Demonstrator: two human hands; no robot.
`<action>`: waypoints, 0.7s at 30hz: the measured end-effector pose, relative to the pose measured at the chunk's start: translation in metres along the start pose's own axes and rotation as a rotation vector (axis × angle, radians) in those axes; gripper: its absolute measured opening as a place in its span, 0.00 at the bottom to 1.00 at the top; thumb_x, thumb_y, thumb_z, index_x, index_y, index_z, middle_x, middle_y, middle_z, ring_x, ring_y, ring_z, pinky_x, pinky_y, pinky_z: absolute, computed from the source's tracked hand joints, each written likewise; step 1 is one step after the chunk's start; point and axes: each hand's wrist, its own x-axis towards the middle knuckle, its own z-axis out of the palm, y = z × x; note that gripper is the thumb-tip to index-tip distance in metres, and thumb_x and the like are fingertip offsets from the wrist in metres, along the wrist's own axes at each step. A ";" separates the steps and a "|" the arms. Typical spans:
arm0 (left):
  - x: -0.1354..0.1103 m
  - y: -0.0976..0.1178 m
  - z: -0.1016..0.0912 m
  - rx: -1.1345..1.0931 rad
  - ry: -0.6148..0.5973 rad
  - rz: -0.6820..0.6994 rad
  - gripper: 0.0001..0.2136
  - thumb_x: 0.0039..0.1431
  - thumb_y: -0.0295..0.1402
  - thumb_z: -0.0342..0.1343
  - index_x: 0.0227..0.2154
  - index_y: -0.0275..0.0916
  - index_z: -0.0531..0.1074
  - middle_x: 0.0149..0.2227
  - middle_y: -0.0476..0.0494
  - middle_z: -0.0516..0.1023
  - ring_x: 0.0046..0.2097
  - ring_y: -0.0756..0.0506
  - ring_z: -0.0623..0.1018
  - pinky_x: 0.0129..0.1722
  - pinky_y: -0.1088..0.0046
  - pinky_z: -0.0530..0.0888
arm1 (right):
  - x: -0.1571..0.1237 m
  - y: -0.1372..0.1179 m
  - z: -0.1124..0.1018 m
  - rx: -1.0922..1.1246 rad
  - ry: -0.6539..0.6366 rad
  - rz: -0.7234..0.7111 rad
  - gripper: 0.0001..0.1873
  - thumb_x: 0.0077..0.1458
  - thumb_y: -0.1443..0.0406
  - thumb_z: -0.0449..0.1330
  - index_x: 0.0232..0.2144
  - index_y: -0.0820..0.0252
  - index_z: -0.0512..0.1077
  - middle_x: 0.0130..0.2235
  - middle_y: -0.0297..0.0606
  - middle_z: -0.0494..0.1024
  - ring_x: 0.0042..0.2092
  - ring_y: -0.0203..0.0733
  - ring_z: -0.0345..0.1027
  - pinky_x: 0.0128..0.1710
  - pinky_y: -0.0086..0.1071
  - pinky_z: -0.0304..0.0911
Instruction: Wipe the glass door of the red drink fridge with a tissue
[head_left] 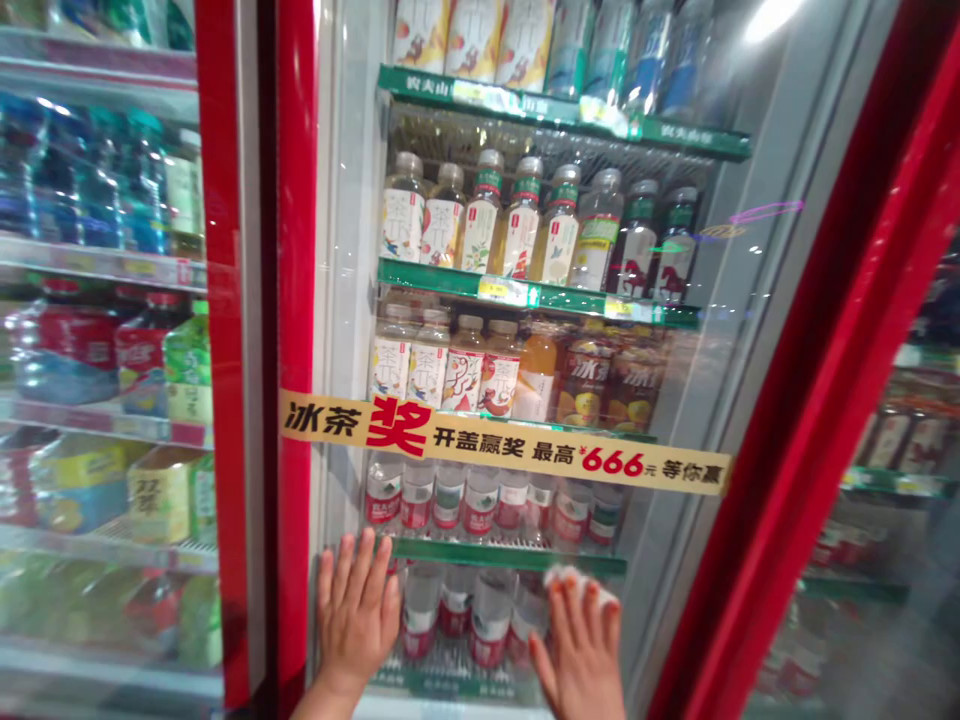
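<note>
Fingers spread, my left hand (358, 605) lies flat against the glass door of a red-framed drinks fridge, low on its left side. Lower right on the same door, my right hand (583, 640) presses a crumpled white cloth (561, 574) to the glass. Only the cloth's edge shows above the fingertips; the rest is under the hand. Above both hands, a yellow banner strip (480, 443) with black and red lettering runs across the door. Behind the glass stand rows of bottles, including water bottles with red labels (480, 505) level with my hands.
The door's red frame edges rise at the left (296, 250) and slant up at the right (795, 420). Another fridge with shelves of drinks (97, 420) stands on the left. Green-edged shelves (540, 290) carry several tea bottles. Reflections lie on the glass.
</note>
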 end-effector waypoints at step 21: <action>-0.043 0.013 -0.044 -0.168 -0.069 -0.300 0.31 0.71 0.23 0.49 0.75 0.44 0.63 0.74 0.44 0.71 0.75 0.47 0.70 0.73 0.71 0.72 | 0.146 -0.086 0.013 0.137 -0.075 -0.084 0.35 0.73 0.53 0.54 0.77 0.53 0.60 0.77 0.40 0.65 0.84 0.53 0.33 0.81 0.63 0.24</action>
